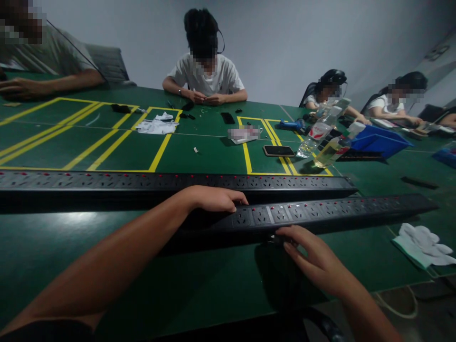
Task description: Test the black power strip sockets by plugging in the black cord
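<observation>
From my remote seat, a green worktop (213,275) spreads before me. At the left, a far power strip (107,183), long and black with red marks along its sockets, enters and runs rightward. Near the middle, my left hand (215,198) is curled over the top of the near power strip (313,213), gripping it towards its left end; the strip lies crosswise, nearer to me, reaching off to the right. Firm, even pressure here should stop it sliding or rocking.

Just right of that, at the strip's near side, my right hand (309,251) pinches a small dark piece (273,239) with a shiny part, perhaps a plug; the fingers partly hide it. I would hold it squarely, turn its shiny part into clear view, and avoid scraping the casing. Farther right, white gloves (423,244) lie well apart from my hands, best left there.
</observation>
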Demonstrator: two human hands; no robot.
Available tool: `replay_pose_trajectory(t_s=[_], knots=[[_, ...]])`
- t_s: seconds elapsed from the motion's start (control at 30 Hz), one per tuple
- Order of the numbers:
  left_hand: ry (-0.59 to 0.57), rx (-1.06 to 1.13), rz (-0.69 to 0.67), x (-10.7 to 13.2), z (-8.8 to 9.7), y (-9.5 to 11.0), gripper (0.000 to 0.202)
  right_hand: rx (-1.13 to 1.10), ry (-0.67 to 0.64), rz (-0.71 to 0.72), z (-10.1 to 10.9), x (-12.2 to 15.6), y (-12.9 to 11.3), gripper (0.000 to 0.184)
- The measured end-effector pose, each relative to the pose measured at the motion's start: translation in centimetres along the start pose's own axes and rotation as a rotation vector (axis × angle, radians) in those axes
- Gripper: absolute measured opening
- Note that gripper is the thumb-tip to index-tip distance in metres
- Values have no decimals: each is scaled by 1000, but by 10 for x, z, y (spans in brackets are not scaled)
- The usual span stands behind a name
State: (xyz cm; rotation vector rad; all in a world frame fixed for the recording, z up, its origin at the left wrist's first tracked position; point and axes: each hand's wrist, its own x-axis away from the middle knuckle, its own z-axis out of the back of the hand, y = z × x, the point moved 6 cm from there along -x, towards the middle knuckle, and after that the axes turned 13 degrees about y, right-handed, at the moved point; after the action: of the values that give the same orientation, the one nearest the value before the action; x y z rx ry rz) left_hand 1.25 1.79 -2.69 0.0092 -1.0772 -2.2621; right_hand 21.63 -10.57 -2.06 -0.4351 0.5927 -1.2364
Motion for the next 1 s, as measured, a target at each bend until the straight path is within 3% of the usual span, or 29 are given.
replay_pose_trajectory(t_s=[0.17, 0.43, 0.53, 0.63, 0.7, 0.8, 0.87, 1.0], knots=[[33, -81, 5, -2, -6, 6, 50, 221, 64, 76, -15, 1, -5, 26], [62, -145, -4, -2, -8, 4, 51, 255, 171, 101, -15, 11, -2, 25], [82, -169, -23, 0, -7, 7, 51, 218, 243, 155, 8, 10, 8, 26], [82, -192, -47, 4, -7, 16, 51, 325, 375, 197, 48, 0, 33, 38], [75, -212, -44, 9, -9, 23, 58, 508, 255, 175, 62, -14, 57, 55], [105, -294, -14, 16, -12, 30, 84, 699, 61, 127, 71, -35, 91, 72], [138, -376, 11, 19, -14, 33, 96, 742, -16, 125, 71, -45, 102, 71], [184, -482, 22, 22, -19, 37, 92, 707, -89, 158, 69, -55, 101, 63]])
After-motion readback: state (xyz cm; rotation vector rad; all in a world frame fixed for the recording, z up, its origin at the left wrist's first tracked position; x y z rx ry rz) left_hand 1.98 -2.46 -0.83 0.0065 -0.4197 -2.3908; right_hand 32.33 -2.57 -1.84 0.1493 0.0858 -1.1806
